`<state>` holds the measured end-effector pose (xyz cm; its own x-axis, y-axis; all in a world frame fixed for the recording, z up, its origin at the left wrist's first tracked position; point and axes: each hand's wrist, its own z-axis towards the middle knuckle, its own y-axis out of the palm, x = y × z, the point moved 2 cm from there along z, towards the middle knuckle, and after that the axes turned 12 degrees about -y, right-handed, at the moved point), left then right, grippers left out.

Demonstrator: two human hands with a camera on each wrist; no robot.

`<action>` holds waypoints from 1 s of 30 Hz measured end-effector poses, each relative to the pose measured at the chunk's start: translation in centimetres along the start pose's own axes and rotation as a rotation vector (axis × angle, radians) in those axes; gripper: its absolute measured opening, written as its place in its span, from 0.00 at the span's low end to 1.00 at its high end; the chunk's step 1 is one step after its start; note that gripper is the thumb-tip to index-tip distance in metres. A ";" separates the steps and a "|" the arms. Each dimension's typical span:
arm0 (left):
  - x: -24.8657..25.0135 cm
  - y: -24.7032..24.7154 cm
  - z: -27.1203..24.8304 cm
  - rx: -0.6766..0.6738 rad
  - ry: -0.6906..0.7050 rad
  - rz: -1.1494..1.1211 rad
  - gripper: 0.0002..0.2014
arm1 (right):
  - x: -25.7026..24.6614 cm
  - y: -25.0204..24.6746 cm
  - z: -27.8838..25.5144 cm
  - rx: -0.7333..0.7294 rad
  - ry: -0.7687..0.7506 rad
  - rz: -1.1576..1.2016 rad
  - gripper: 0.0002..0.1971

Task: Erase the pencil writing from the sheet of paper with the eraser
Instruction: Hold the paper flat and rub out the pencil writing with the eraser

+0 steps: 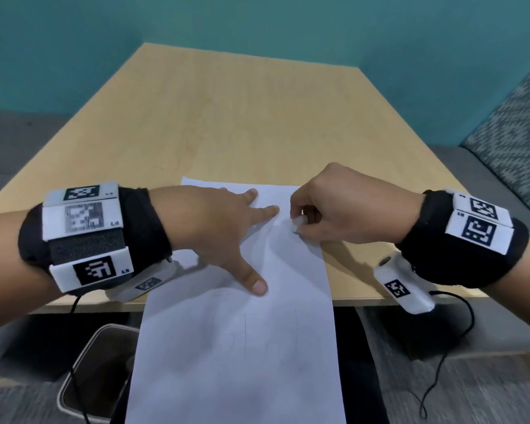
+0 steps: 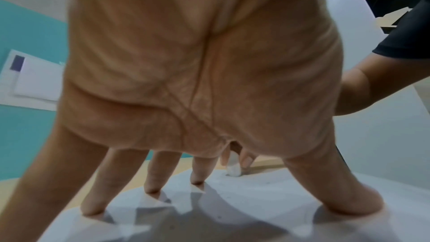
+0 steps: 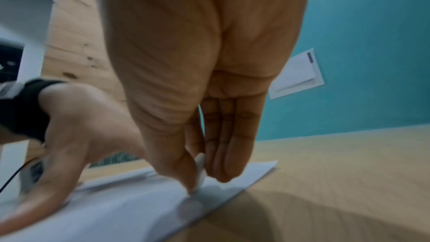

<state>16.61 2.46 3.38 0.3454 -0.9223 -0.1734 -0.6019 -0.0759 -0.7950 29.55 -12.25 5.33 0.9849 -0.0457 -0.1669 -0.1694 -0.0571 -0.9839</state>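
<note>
The sheet of paper [image 1: 239, 316] lies on the wooden counter [image 1: 227, 117], and its near part hangs over the counter's front edge toward the person. The left hand [image 1: 221, 228] rests on the upper part of the sheet with its grip spread wide: the fingers [image 2: 197, 174] are straight and apart, their tips press on the paper, and the thumb points toward the person. The right hand [image 1: 343, 206] is at the right edge of the sheet, close to the left forefinger but not touching it. Its grip pinches a small white eraser [image 1: 299, 223] between the thumb and the fingers, which are held close together, and the lower end of the eraser touches the paper. A small dark mark shows on the sheet just beside the eraser. Faint pencil lines [image 1: 246, 332] show on the overhanging part of the sheet. Both wrists carry black bands [image 1: 141, 221] with white marker blocks.
</note>
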 end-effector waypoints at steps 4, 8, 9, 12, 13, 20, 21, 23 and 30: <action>0.0 0.0 0.3 -0.012 -0.030 -0.001 0.73 | -1.0 0.7 -0.4 -0.062 -0.026 0.113 0.05; 0.0 -0.3 0.5 -0.016 -0.037 -0.004 0.75 | -0.1 0.4 -0.2 -0.044 0.003 0.099 0.06; 0.0 -0.3 0.4 -0.016 -0.037 -0.003 0.75 | 0.2 0.3 -0.1 -0.023 0.009 0.070 0.05; 0.0 -0.2 0.4 -0.015 -0.037 -0.005 0.75 | -0.7 0.5 -0.3 -0.041 -0.040 0.075 0.03; 0.0 -0.2 0.4 -0.017 -0.036 -0.008 0.75 | -1.2 0.6 -0.4 -0.071 -0.061 0.090 0.03; 0.2 -0.3 0.3 -0.022 -0.040 0.003 0.75 | -0.6 0.6 0.1 -0.027 -0.029 0.057 0.04; 0.1 -0.3 0.4 -0.020 -0.034 0.003 0.75 | -1.0 0.7 0.0 -0.052 -0.046 0.075 0.04; 0.0 -0.3 0.4 -0.022 -0.033 0.004 0.75 | -1.3 0.4 -0.3 -0.089 -0.047 0.118 0.05; -0.1 -0.4 0.3 -0.029 -0.029 0.006 0.70 | 0.5 -1.0 -2.4 -0.012 0.030 0.154 0.08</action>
<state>16.98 2.71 3.52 0.3621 -0.9115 -0.1953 -0.6245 -0.0817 -0.7767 30.13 -14.60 6.35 0.9456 -0.0847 -0.3140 -0.3194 -0.0594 -0.9458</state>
